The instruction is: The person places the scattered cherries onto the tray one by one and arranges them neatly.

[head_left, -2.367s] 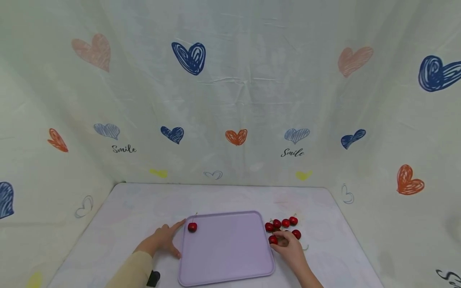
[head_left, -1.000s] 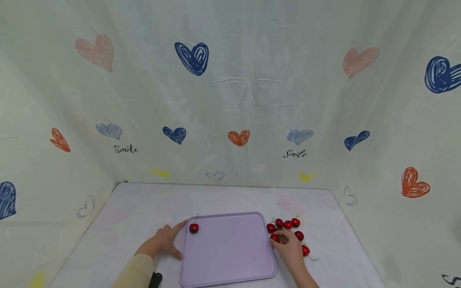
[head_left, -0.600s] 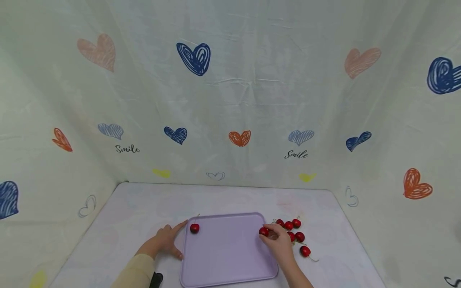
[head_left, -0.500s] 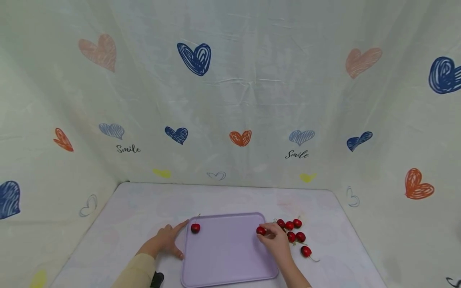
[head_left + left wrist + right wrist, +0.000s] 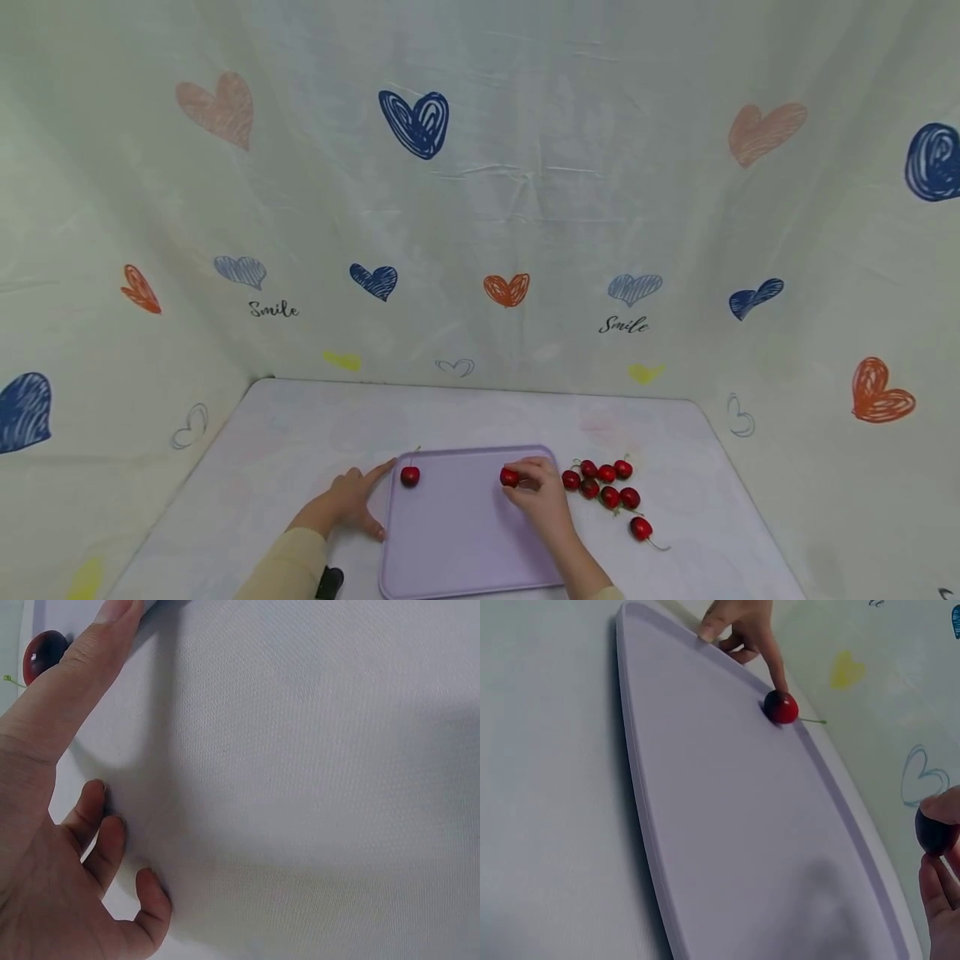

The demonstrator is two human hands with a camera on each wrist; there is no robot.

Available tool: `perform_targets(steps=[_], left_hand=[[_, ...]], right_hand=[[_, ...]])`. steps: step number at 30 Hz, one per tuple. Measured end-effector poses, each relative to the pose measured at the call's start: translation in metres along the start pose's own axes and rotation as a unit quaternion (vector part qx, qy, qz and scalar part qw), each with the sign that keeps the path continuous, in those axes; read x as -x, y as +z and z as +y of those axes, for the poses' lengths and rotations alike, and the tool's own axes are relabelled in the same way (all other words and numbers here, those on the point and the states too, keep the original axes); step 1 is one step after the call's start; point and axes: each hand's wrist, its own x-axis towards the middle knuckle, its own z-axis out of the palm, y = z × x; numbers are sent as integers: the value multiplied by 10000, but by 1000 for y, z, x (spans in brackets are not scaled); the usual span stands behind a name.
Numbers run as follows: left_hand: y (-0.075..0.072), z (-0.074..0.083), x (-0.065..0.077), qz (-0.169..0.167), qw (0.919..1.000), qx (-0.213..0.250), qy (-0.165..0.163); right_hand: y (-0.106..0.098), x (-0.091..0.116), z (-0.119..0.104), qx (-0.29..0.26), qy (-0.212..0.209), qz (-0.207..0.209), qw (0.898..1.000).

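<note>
Holding, right hand (image 5: 543,498): one held cherry (image 5: 509,477), red, pinched between thumb and fingers, over the tray at about 1 o'clock from its centre (head view); stem not made out.

Item: tray (image 5: 459,533), lilac, rimmed, one, lying flat on the white table (image 5: 315,425).

Item: placed cherry (image 5: 410,477), one, inside the tray near the rim at 10 o'clock, stem pointing to about 12.

Item: left hand (image 5: 347,502), at 9 o'clock; thumb and index finger spread, touching the tray edge; remaining fingers loosely bent, gripping nothing.

Item: loose cherries (image 5: 590,488), eight, on the table outside the tray; seven clustered between 2 and 3 o'clock, one slightly apart at 3, stem toward 4.

Progress, by judgement: early. One cherry down on the tray, one held above it and not yet set down, eight left outside.
</note>
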Motion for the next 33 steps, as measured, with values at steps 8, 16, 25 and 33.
perform_targets(steps=[8, 16, 25, 33], left_hand=[[0, -1, -1, 15, 10000, 3, -41], [2, -3, -3, -36, 9999, -29, -97], [3, -2, -4, 8, 10000, -51, -43], [3, -2, -3, 7, 10000, -45, -75]], right_hand=[[25, -6, 11, -573, -728, -293, 9953], [45, -12, -17, -170, -81, -531, 9984], [68, -21, 7, -427, 588, -743, 9946], [82, -26, 12, -269, 780, -895, 9926]])
